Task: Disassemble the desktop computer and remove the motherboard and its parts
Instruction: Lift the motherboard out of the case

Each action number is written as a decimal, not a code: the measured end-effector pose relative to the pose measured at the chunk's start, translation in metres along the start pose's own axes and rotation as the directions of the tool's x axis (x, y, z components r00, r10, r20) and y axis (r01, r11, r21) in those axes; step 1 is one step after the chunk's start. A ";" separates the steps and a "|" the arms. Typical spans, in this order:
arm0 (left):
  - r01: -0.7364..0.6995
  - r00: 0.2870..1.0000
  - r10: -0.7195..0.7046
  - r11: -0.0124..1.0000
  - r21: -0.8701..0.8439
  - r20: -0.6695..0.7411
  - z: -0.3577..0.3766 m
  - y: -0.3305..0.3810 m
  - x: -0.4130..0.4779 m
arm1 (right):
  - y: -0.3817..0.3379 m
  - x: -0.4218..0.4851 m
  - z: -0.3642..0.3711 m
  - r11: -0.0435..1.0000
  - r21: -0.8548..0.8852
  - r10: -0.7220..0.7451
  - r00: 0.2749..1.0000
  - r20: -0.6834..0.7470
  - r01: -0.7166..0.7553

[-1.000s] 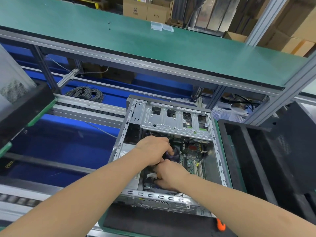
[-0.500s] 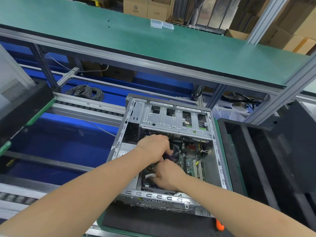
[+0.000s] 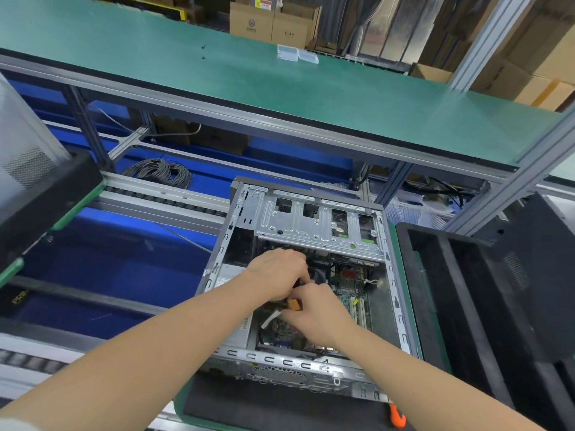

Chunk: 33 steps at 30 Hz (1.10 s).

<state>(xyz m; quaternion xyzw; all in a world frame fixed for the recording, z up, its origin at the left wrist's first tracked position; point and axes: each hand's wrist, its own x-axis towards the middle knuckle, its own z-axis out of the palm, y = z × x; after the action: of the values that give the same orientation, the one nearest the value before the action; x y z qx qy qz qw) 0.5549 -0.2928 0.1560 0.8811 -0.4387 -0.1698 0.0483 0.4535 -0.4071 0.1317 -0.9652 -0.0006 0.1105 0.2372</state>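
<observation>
Mid-frame, our opened computer case (image 3: 287,364) shows its green motherboard (image 3: 349,290), partly hidden under our right hand (image 3: 320,318), pinching an orange connector (image 3: 294,305), and left hand (image 3: 276,271), grasp unclear. Black tray (image 3: 451,306) at right.

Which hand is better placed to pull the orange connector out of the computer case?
Probably right. The right hand pinches the orange connector just above the motherboard. The left hand sits beyond it with its fingers curled downward, and what it grips is hidden.
</observation>
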 end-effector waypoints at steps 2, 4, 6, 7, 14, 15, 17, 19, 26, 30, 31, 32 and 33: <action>-0.011 1.000 0.010 1.000 -0.022 -0.025 -0.003 0.000 -0.004 | 0.001 -0.006 0.003 1.000 -0.006 -0.026 0.999 -0.039 0.025; -0.003 0.995 -0.005 0.997 -0.082 -0.095 -0.008 0.002 -0.013 | 0.003 -0.010 0.007 1.000 -0.005 -0.017 1.000 0.000 0.017; -0.007 0.995 0.002 0.999 -0.047 -0.098 -0.009 0.000 -0.026 | 0.007 -0.008 0.005 0.994 0.091 0.060 0.998 0.031 -0.063; -0.012 0.999 0.012 1.000 0.006 -0.038 -0.007 -0.001 -0.034 | 0.008 -0.006 0.002 0.981 0.159 0.102 0.994 0.041 -0.107; 0.104 0.989 -0.139 0.899 0.426 0.052 0.006 0.019 -0.044 | 0.011 -0.005 -0.005 0.892 0.418 0.113 0.981 0.159 -0.171; 0.144 0.985 -0.171 0.889 0.435 0.024 0.007 0.024 -0.041 | 0.010 -0.005 -0.008 0.912 0.387 0.074 0.982 0.176 -0.139; 0.216 0.974 -0.223 0.878 0.428 -0.034 0.009 0.028 -0.039 | 0.013 -0.003 -0.017 0.952 0.294 0.027 0.978 0.209 -0.088; 0.254 0.967 -0.238 0.891 0.376 -0.089 0.009 0.027 -0.040 | 0.019 -0.005 -0.025 0.988 0.153 -0.013 0.974 0.227 -0.023; 0.264 0.957 -0.213 0.922 0.282 -0.198 0.010 0.017 -0.042 | 0.047 -0.031 -0.034 0.917 -0.240 -0.170 0.856 0.489 0.320; 0.276 0.952 -0.231 0.930 0.243 -0.200 0.007 0.014 -0.045 | 0.043 -0.030 -0.028 0.884 -0.323 -0.158 0.867 0.472 0.337; 0.279 0.952 -0.240 0.935 0.219 -0.190 0.006 0.012 -0.046 | 0.040 -0.030 -0.028 0.867 -0.355 -0.156 0.867 0.473 0.350; 0.279 0.952 -0.245 0.942 0.189 -0.181 0.005 0.010 -0.047 | 0.037 -0.030 -0.027 0.845 -0.390 -0.160 0.869 0.469 0.366; 0.280 0.951 -0.251 0.947 0.157 -0.179 0.005 0.009 -0.048 | 0.035 -0.030 -0.025 0.815 -0.429 -0.176 0.871 0.459 0.390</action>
<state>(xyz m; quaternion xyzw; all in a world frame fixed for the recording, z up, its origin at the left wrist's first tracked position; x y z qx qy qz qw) 0.5198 -0.2599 0.1654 0.9436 -0.3240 -0.0645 -0.0205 0.4273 -0.4514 0.1432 -0.9380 -0.2248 0.2632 -0.0171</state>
